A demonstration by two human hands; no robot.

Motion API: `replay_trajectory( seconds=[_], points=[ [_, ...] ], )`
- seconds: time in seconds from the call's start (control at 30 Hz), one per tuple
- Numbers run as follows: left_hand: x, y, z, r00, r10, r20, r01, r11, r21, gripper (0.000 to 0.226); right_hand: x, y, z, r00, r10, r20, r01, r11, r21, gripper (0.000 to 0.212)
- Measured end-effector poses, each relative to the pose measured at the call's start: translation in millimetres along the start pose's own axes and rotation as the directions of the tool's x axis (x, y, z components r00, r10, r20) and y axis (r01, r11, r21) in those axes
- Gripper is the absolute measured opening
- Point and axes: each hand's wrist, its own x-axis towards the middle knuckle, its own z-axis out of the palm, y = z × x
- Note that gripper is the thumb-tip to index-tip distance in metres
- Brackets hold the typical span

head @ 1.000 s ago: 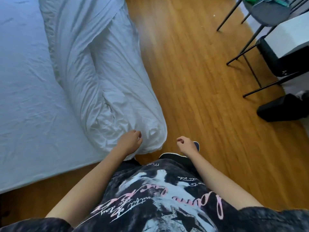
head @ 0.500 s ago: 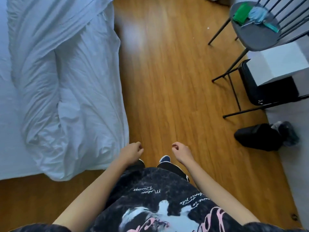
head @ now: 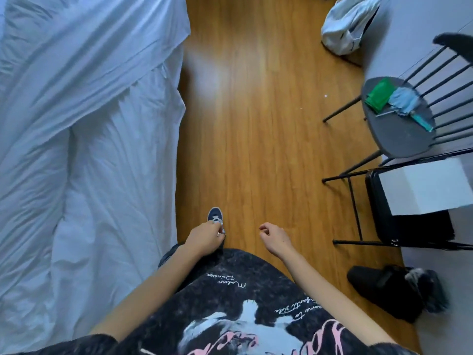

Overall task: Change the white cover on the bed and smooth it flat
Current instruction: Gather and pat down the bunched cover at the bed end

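Note:
The white cover (head: 107, 155) lies bunched and wrinkled along the right side of the bed (head: 15, 226), hanging down to the wooden floor. My left hand (head: 204, 239) hangs in front of my body just right of the cover's edge, fingers loosely curled, holding nothing. My right hand (head: 275, 238) hangs over the floor, also loosely curled and empty. Neither hand touches the cover.
A wooden floor strip (head: 256, 124) runs between bed and furniture. A black chair (head: 399, 129) with a green cloth and blue duster stands right, beside a black frame holding a white box (head: 422, 185). A crumpled white bundle (head: 345, 26) lies far right; black slippers (head: 394, 290) near right.
I have walked forward along the bed's side; the cover's end has slid behind me and more of the chair and a white bundle have come into view. Both hands stayed hanging and empty.

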Motion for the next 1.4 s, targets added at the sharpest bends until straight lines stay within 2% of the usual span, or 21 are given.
replay_trajectory(
  seconds=[0.17,0.4,0.57,0.7,0.87,1.03,1.17,1.4],
  points=[
    [87,12,-121,0.998,0.045,-0.047,-0.043,0.998,0.046,0.031,70,-78,-107,0.997,-0.028,-0.066,0.027,0.999,-0.022,0.034],
    [220,20,-252,0.998,0.025,-0.061,-0.025,1.000,0.000,0.030,199,-158,-228,0.996,-0.083,-0.015,0.082,0.993,-0.082,0.032],
    [322,19,-342,0.992,-0.117,-0.052,0.114,0.992,-0.053,0.028,305,-212,-324,0.992,-0.100,0.077,0.107,0.990,-0.093,0.032],
    [386,25,-423,0.970,-0.234,-0.071,0.221,0.963,-0.153,0.025,382,-275,-411,0.980,-0.142,0.141,0.168,0.966,-0.195,0.036],
    [467,9,-519,0.937,-0.322,-0.137,0.280,0.925,-0.257,0.020,473,-383,-510,0.965,-0.216,0.152,0.249,0.935,-0.253,0.036],
    [576,-40,-627,0.915,-0.378,-0.139,0.314,0.886,-0.341,0.022,578,-503,-580,0.955,-0.236,0.180,0.284,0.904,-0.321,0.036],
    [658,-87,-739,0.905,-0.396,-0.157,0.308,0.863,-0.401,0.022,650,-609,-631,0.957,-0.247,0.151,0.286,0.890,-0.356,0.035],
    [740,-135,-926,0.870,-0.446,-0.209,0.318,0.832,-0.454,0.016,735,-777,-714,0.931,-0.335,0.144,0.365,0.867,-0.339,0.034]
  ],
)
